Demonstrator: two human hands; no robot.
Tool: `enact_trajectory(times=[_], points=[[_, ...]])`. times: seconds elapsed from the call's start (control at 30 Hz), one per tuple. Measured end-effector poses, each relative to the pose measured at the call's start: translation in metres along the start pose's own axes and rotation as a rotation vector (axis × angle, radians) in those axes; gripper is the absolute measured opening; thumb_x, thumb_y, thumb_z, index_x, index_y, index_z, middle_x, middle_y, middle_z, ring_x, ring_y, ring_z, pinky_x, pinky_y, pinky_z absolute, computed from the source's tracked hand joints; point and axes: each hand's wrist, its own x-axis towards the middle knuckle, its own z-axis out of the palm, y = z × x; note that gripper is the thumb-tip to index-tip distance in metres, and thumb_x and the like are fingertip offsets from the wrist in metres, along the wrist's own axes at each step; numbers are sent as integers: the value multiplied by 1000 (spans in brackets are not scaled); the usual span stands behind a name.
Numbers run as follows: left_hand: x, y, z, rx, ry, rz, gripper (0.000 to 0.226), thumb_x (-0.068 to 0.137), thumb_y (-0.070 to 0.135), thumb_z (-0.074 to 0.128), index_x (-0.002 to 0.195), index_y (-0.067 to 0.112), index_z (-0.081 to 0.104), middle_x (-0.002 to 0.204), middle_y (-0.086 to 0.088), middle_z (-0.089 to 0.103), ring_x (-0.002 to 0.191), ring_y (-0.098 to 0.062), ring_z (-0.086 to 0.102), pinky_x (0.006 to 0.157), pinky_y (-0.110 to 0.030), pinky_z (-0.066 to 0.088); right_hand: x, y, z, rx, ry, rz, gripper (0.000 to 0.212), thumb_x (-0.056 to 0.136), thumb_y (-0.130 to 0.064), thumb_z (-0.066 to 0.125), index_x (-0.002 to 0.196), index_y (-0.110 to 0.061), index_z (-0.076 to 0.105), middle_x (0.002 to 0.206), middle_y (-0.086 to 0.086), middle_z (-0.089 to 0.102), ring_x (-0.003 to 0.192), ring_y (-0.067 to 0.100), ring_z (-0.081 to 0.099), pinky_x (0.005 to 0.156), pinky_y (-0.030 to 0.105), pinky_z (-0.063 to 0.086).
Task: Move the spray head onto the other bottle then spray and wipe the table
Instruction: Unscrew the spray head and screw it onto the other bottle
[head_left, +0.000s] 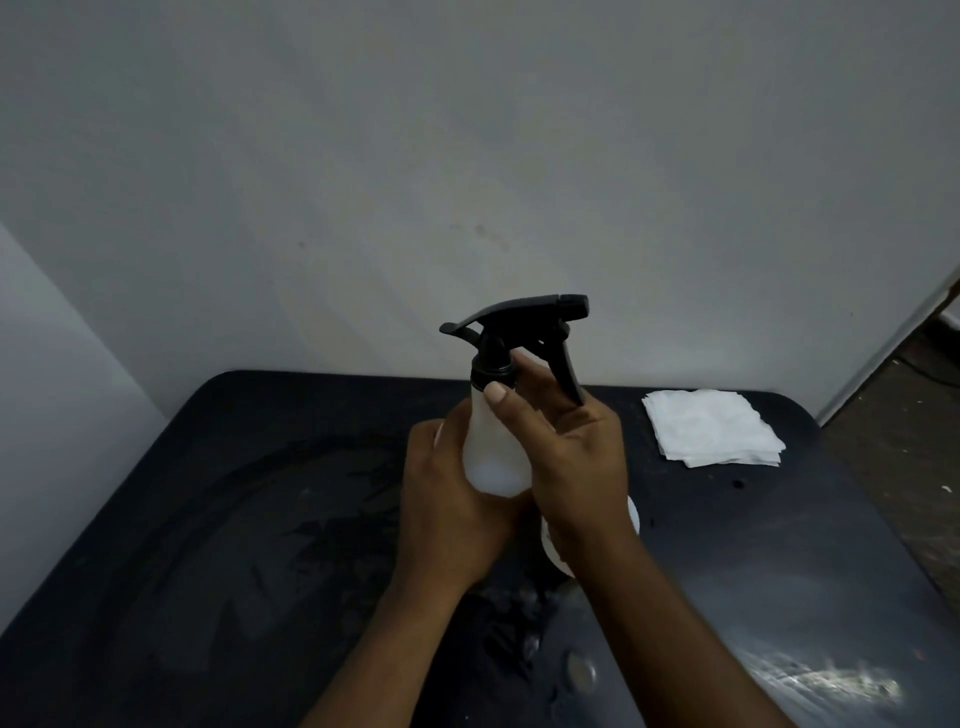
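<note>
A white translucent bottle (492, 447) is held upright above the dark table (234, 519), with a black spray head (524, 325) sitting on its neck, nozzle pointing right. My left hand (447, 499) wraps the bottle's lower body. My right hand (563, 441) pinches the black collar at the neck with thumb and fingers, the trigger lying over its fingers. A second white bottle (553, 551) stands on the table behind my right wrist, mostly hidden.
A stack of white paper napkins (714, 428) lies at the table's back right. The tabletop is scuffed and has a small round hole (581, 670) near the front. A grey wall rises right behind the table; floor shows at far right.
</note>
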Motion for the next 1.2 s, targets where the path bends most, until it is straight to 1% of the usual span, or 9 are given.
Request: enact_trajectory(times=[0.1, 0.33, 0.5, 0.73, 0.87, 0.97, 1.07, 1.13, 1.2], points=[[-1, -1, 3, 19, -22, 0, 74, 57, 54, 74, 124, 25, 58, 115, -1, 62, 96, -2, 61, 70, -10, 52, 3, -2, -3, 7, 12, 96, 45, 59, -31, 83, 103, -23, 74, 103, -3, 76, 103, 12, 69, 86, 23, 55], [-6, -6, 2, 12, 9, 8, 84, 53, 57, 75, 129, 32, 54, 117, 5, 52, 95, 21, 45, 72, 6, 37, 5, -1, -6, 7, -41, 156, 46, 67, -18, 84, 111, -18, 70, 105, 14, 73, 99, 22, 69, 83, 28, 55], [-9, -4, 5, -6, 53, 33, 76, 55, 55, 74, 125, 35, 51, 106, 17, 44, 98, 27, 41, 71, 7, 36, 6, -3, -10, 33, -99, 174, 30, 65, -18, 83, 94, -27, 78, 100, 2, 77, 99, 14, 70, 76, 15, 53], [-8, -3, 8, -9, 3, -18, 75, 55, 58, 62, 123, 27, 57, 115, -1, 57, 98, 15, 49, 69, 1, 43, 3, 3, -6, -36, -79, -11, 32, 71, -12, 81, 86, -39, 75, 91, -11, 76, 91, 5, 70, 75, 17, 53], [1, -8, -5, -85, -87, -18, 64, 54, 53, 73, 114, 33, 62, 108, 3, 66, 97, -9, 66, 73, -28, 59, 4, 9, -16, -145, -331, -129, 43, 85, -7, 68, 126, -19, 61, 121, -3, 68, 115, 15, 62, 93, 32, 52], [5, -12, -17, -189, -188, 39, 53, 54, 45, 83, 102, 54, 62, 100, 19, 71, 90, 2, 69, 65, -14, 56, 10, 9, -29, -93, -474, -54, 47, 90, 6, 51, 136, -1, 49, 130, 7, 62, 125, 24, 56, 101, 41, 47], [4, -20, -29, -137, -371, 38, 71, 51, 48, 90, 112, 55, 54, 114, 25, 64, 104, 4, 62, 79, -20, 54, 15, -1, -39, -28, -470, -11, 28, 90, 2, 50, 116, -2, 62, 108, 0, 72, 105, 23, 66, 86, 31, 52], [2, -27, -34, -102, -513, 53, 84, 52, 50, 91, 124, 50, 48, 125, 22, 58, 116, -2, 57, 92, -34, 53, 15, -5, -42, -32, -495, 40, 18, 89, -3, 55, 105, -3, 63, 101, 19, 70, 91, 42, 64, 73, 44, 54], [0, -27, -40, -122, -623, 62, 86, 55, 43, 92, 128, 48, 47, 130, 20, 57, 121, -6, 55, 98, -40, 51, 15, -8, -43, -44, -556, 68, 28, 89, -8, 57, 116, -5, 61, 107, 24, 68, 91, 57, 55, 70, 54, 48]])
